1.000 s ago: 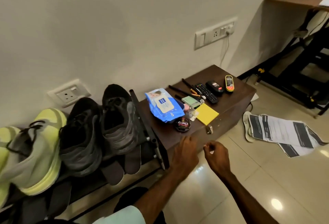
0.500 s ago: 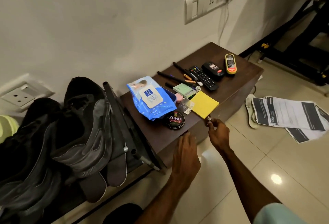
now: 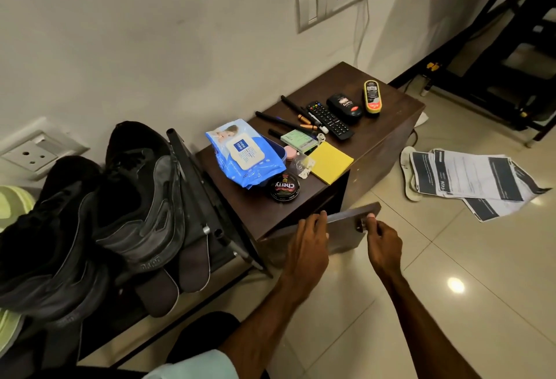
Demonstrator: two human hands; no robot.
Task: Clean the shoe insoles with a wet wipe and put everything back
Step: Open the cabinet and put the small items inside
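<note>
Near the bottom of the view, two bare hands are apart, both on the small brown door (image 3: 340,235) of a low cabinet (image 3: 240,201). That door stands partly open, swung out toward the near side. One hand, the left hand (image 3: 310,237), holds the door's top edge with bent fingers. Its partner, the right hand (image 3: 380,238), pinches the little metal knob (image 3: 361,224) at the door's right end, thumb on top.

On top of the cabinet lies a blue pack of wet wipes (image 3: 243,153), flap shut. Just beside it on the near side sits a round black tin (image 3: 284,187). A yellow pad (image 3: 331,162) lies to the right of the pack, and a black remote (image 3: 329,121) lies farther back.

To the left stands a shoe rack (image 3: 192,174) with dark shoes (image 3: 141,198) tipped up on it. Two dark insoles (image 3: 194,264) hang down below the shoes, next to each other.

Far right on the shiny floor lie some printed papers (image 3: 472,180). A white insole (image 3: 407,174) pokes out from under them.
</note>
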